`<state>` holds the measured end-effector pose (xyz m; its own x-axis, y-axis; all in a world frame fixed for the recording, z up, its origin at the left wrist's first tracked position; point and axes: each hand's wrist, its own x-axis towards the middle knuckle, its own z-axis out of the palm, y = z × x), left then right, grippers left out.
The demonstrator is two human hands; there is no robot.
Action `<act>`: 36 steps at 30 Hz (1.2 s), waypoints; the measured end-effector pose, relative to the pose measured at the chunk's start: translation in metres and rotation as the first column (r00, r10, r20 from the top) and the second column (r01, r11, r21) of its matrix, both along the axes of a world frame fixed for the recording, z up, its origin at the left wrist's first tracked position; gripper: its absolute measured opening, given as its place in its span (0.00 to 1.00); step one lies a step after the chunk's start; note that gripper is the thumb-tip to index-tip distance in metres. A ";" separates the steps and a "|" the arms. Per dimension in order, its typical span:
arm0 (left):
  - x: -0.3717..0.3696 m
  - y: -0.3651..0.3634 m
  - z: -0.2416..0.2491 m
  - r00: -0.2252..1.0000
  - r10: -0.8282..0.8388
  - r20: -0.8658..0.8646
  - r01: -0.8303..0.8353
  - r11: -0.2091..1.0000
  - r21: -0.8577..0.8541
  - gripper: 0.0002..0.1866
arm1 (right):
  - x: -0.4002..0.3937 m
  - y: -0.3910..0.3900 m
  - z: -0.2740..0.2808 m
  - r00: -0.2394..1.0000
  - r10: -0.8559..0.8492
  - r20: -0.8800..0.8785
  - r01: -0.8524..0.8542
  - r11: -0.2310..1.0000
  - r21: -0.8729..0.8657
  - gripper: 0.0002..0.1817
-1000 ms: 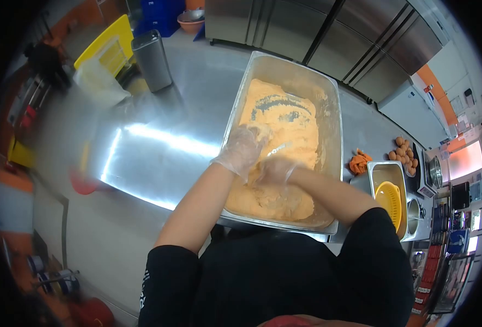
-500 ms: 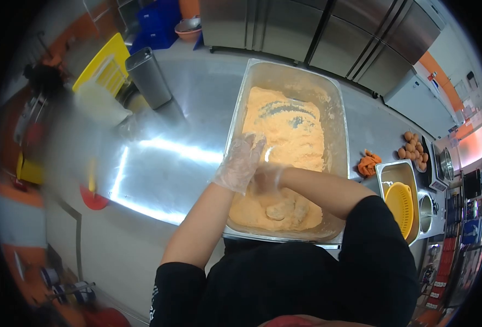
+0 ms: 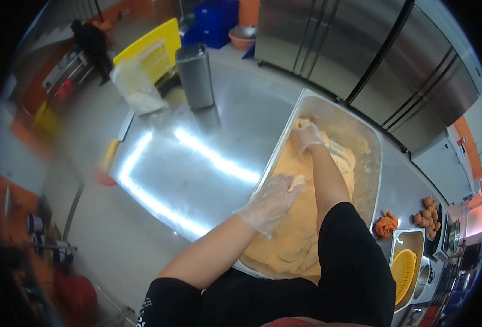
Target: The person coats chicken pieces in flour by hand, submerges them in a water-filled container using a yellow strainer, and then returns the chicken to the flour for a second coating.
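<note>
Plastic-gloved left hand (image 3: 271, 203) curls round a pale lump (image 3: 297, 183), right hand (image 3: 308, 136) curled, contents unclear.

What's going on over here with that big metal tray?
Someone in a black shirt and clear plastic gloves has both hands over a deep, rectangular metal tray of pale orange, powdery material. The right hand reaches to the tray's far end; the left hand is nearer the body, by the tray's left side. Pale clumps show at both hands' fingers, though how firmly they're held isn't clear.
</note>
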<state>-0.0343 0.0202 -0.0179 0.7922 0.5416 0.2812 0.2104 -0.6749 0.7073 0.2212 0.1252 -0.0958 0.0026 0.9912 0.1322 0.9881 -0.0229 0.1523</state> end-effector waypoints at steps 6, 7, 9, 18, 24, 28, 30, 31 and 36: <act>0.002 0.002 0.026 0.977 0.197 -0.083 -0.212 0.838 -0.503 0.34 | -0.096 -0.084 -0.004 0.854 -0.284 -0.437 -0.041 0.799 -0.600 0.23; 0.002 0.004 0.023 0.979 0.197 -0.053 -0.191 0.798 -0.572 0.35 | -0.108 -0.103 -0.012 0.868 -0.169 -0.466 -0.151 0.806 -0.573 0.23; 0.004 0.007 0.015 0.978 0.205 -0.039 -0.186 0.768 -0.612 0.36 | -0.128 -0.139 -0.019 0.852 0.079 -0.518 -0.372 0.788 -0.492 0.23; 0.013 0.009 -0.017 0.967 0.243 -0.071 -0.244 0.821 -0.517 0.37 | -0.136 -0.180 0.087 0.979 0.101 -0.175 -0.202 0.504 -0.839 0.24; 0.008 0.004 0.009 0.972 0.222 -0.079 -0.227 0.788 -0.573 0.36 | -0.178 -0.175 0.092 0.840 -0.223 -0.495 -0.322 0.530 -0.785 0.23; 0.010 0.006 0.008 0.972 0.191 -0.138 -0.234 0.835 -0.498 0.35 | -0.195 -0.208 0.071 0.893 0.074 -0.445 -0.380 0.654 -0.654 0.18; 0.011 0.008 0.008 0.977 0.153 -0.150 -0.207 0.852 -0.480 0.35 | -0.175 -0.220 0.064 0.921 0.144 -0.361 -0.373 0.586 -0.719 0.19; 0.013 0.007 0.005 0.973 0.136 -0.188 -0.211 0.854 -0.476 0.35 | -0.161 -0.220 0.065 0.934 0.198 -0.299 -0.358 0.536 -0.764 0.20; 0.012 -0.007 0.009 0.746 -0.182 -0.640 0.032 0.971 -0.239 0.37 | -0.101 -0.260 0.124 0.983 0.178 -0.053 -0.157 0.646 -0.747 0.29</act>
